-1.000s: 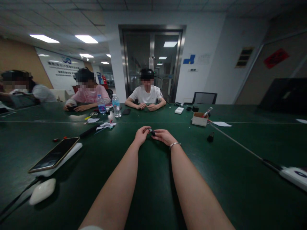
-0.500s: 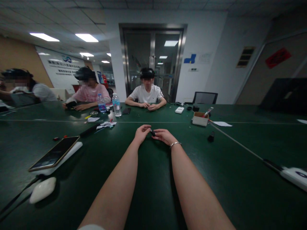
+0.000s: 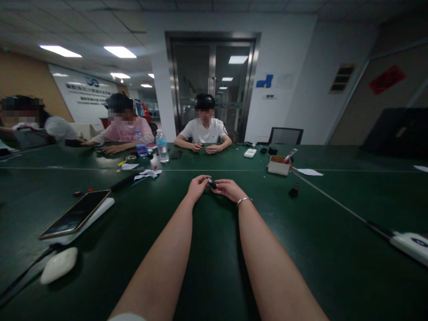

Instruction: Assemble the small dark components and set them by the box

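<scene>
A small black object with a shiny, silvery left end is held between my two hands above the green table. It is too small for me to tell its kind. My left hand pinches at the silvery end with thumb and forefinger. The fingers of my right hand are closed on the dark end, and a silver bracelet circles that wrist. Right of my hands, a small black block-like thing stands on the table.
A phone rests on a white block at left, near a white mouse-shaped thing. Across the table are water bottles, crumpled paper and a small box. A white device with a cable lies right. Several people sit opposite.
The silvery end of the small object now shows by my left fingers, where it looked all dark before. My hands have barely moved. A co-worker at left has shifted a hand outward.
</scene>
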A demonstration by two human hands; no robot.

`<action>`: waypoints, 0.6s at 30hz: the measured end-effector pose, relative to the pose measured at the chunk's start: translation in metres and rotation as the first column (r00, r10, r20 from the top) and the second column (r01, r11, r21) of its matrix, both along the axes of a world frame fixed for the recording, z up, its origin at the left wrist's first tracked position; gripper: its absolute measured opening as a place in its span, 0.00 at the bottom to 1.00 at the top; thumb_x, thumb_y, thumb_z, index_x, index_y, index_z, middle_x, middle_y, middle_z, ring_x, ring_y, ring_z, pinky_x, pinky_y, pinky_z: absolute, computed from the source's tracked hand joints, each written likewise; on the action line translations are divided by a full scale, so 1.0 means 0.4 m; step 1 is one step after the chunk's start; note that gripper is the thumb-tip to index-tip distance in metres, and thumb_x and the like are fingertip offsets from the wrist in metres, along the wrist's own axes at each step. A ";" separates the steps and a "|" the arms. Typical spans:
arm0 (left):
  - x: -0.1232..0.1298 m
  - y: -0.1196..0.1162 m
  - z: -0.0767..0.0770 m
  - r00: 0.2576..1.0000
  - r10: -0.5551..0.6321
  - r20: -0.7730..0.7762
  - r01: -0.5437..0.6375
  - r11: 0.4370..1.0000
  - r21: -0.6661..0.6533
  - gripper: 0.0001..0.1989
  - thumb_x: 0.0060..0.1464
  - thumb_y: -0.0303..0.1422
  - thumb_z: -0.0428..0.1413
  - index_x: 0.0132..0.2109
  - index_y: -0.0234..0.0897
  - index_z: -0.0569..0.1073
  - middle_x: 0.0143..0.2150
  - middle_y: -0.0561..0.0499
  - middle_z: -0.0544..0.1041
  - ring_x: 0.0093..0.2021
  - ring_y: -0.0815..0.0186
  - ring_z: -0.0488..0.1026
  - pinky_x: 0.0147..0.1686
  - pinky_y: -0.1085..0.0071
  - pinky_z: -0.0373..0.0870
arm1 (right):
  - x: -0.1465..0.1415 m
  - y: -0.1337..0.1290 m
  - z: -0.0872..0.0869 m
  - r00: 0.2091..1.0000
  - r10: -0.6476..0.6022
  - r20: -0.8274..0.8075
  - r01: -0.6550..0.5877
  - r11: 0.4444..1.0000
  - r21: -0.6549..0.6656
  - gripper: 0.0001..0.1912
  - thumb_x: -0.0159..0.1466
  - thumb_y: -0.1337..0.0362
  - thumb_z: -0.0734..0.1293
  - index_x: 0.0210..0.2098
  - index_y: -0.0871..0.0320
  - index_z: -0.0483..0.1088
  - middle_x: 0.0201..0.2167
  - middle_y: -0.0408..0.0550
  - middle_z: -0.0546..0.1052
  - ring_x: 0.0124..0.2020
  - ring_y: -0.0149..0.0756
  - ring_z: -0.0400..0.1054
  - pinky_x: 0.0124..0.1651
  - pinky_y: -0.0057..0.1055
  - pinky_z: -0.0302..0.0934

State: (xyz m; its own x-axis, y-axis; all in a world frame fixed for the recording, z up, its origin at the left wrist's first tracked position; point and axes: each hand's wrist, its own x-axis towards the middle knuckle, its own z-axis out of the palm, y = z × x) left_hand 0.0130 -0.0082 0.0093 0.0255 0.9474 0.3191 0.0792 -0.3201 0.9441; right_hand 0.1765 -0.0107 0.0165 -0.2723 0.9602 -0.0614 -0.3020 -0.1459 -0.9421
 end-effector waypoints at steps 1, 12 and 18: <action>-0.001 0.001 -0.001 1.000 0.009 -0.013 -0.009 1.000 0.007 0.12 0.48 0.33 0.55 0.40 0.33 0.76 0.32 0.48 0.76 0.30 0.68 0.71 0.28 0.75 0.66 | 0.001 0.000 -0.001 1.000 0.001 -0.001 -0.001 1.000 0.002 0.07 0.56 0.81 0.65 0.33 0.69 0.71 0.30 0.54 0.77 0.28 0.34 0.75 0.37 0.31 0.73; -0.007 0.002 0.001 0.999 0.029 -0.039 -0.025 0.996 0.091 0.16 0.47 0.36 0.57 0.43 0.35 0.74 0.31 0.48 0.76 0.32 0.66 0.72 0.29 0.73 0.66 | 0.001 -0.008 0.002 1.000 0.006 -0.002 -0.006 1.000 0.026 0.09 0.54 0.82 0.66 0.33 0.68 0.72 0.30 0.52 0.77 0.27 0.32 0.74 0.35 0.27 0.73; -0.007 0.005 -0.010 0.969 0.200 -0.144 -0.187 0.977 0.102 0.15 0.48 0.44 0.55 0.36 0.36 0.73 0.20 0.56 0.69 0.22 0.70 0.68 0.24 0.75 0.62 | 0.006 -0.007 0.007 0.996 -0.039 -0.083 0.042 0.999 0.034 0.07 0.57 0.76 0.68 0.36 0.66 0.71 0.27 0.51 0.77 0.24 0.31 0.74 0.32 0.27 0.72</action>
State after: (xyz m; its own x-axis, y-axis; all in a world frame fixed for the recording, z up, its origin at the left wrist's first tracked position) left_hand 0.0104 -0.0064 0.0053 -0.1007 0.9077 0.4073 0.2884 -0.3652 0.8851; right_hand 0.1789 -0.0137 0.0191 -0.2363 0.9717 -0.0055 -0.3840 -0.0986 -0.9180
